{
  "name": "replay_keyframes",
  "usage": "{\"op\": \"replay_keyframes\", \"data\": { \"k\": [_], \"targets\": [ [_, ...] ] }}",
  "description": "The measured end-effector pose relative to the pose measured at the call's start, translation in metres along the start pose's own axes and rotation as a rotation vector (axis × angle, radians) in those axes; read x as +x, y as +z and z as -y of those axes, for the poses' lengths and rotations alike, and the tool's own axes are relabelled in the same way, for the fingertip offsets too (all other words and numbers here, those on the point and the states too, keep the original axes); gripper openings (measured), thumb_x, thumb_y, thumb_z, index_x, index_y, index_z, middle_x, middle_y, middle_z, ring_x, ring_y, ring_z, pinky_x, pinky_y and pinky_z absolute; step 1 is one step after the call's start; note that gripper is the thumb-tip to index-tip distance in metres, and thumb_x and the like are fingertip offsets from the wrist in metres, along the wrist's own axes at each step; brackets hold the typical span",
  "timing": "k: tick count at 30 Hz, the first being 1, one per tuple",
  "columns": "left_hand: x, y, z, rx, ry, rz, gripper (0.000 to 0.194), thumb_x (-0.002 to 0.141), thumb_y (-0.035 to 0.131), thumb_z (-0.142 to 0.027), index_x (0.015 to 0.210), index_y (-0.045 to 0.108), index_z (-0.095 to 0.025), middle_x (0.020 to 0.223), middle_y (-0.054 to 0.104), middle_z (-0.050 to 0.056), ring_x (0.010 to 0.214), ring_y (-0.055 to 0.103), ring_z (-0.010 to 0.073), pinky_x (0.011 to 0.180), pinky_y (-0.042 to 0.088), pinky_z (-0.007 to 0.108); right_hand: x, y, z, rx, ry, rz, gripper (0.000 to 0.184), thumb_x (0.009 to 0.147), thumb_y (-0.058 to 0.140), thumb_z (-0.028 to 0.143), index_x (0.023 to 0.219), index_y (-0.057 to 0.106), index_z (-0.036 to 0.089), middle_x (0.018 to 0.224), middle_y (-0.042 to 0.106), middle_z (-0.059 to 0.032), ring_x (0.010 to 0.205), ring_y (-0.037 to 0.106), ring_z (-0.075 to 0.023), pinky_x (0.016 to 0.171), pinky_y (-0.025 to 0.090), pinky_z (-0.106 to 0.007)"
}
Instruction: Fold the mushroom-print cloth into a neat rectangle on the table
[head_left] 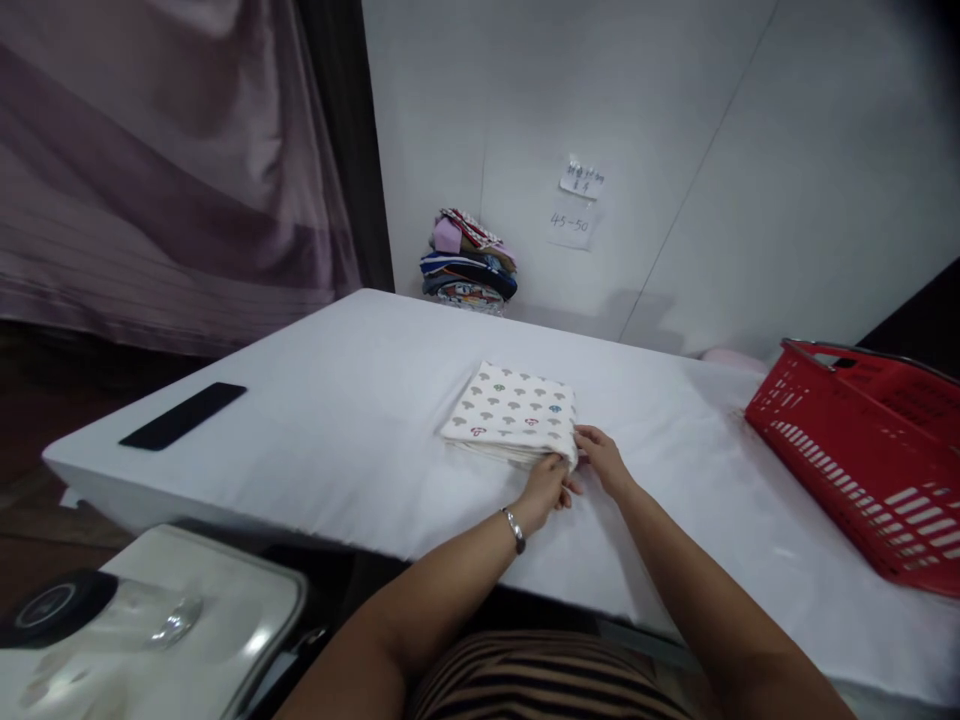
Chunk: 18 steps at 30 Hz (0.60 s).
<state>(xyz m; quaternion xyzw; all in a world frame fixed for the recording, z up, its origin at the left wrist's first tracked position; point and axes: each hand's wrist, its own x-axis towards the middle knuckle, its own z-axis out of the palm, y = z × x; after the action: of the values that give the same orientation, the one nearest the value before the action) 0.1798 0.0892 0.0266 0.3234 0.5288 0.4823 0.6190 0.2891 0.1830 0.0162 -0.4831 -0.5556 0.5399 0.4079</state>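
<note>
Left of your hands sits one clear, black-lidded jar (pixel 139 618), then one folded white mushroom-print cloth (pixel 510 400) just ahead, its near-right corner pinched by your left hand (pixel 544 490) and right hand (pixel 604 460), and rightward one red slotted plastic basket (pixel 847 475), contents hidden.

Red bskt (pixel 829 435) R – blk strip (pixel 184 416) L

The folded cloth (pixel 517 405) lies on the table (pixel 337 390); the shopping basket (pixel 832 455) stands right of it, the flat slab (pixel 184 416) left. Behind: fabric stack (pixel 469 265), left of the wall-mounted paper notices (pixel 581 183).
</note>
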Motion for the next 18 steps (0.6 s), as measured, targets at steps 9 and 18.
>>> {"op": "replay_keyframes", "data": {
  "k": [9,18],
  "targets": [
    [0.001,0.012,-0.006,0.016,-0.107,-0.173,0.010,0.082,0.049,-0.021,0.089,0.053,-0.015,0.050,0.054,-0.006,0.029,0.038,0.0043,0.035,0.019,0.018,0.081,0.006,-0.004,-0.124,-0.075,-0.144,0.041,0.072,0.055,0.037,0.107,0.063,0.017,0.107,0.067,-0.0075,0.097,0.061,-0.0232,0.068,0.053,-0.030],
    [0.001,0.014,-0.009,-0.012,-0.131,-0.239,0.009,0.078,0.045,-0.018,0.074,0.052,-0.017,0.046,0.049,-0.004,0.031,0.036,0.0058,0.036,0.018,0.020,0.135,0.024,0.002,-0.202,-0.139,-0.227,0.043,0.072,0.051,0.033,0.109,0.064,0.015,0.112,0.066,-0.0104,0.107,0.057,-0.0229,0.094,0.042,-0.034]
  ]
}}
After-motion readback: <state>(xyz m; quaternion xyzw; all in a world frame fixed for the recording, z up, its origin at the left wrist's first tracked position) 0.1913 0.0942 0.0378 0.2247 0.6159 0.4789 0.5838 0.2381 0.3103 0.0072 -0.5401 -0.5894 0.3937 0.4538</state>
